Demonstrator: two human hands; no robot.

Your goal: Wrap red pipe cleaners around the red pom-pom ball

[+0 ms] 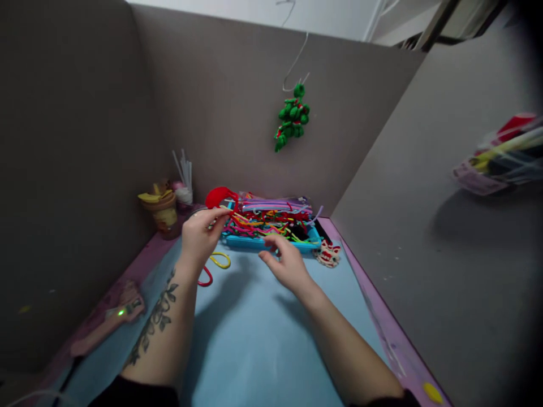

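Two hands are at the far part of the blue mat (263,345). The left hand (199,234) has thumb and forefinger brought together, seemingly pinching a red strand (235,202) at the left end of the tray (246,243); a red piece (217,196) shows just beyond those fingers, and whether it joins the strand cannot be told. The right hand (291,268) holds nothing visible: its fingers are loosely curled, thumb apart, by the tray's near rim.

The work looks early, at the sorting or picking-out stage. Loose strands (271,219) of many colours lie jumbled in the tray, unshaped as far as can be seen, and nothing assembled shows between the hands. A green ornament (292,116) hangs at the far wall and a red-and-white piece (327,254) lies right of the tray; both look finished. The glue gun (110,328), at near left, is unheld, its light green. A yellow loop (221,260) and a red loop (206,277) lie near the left wrist, also untouched.
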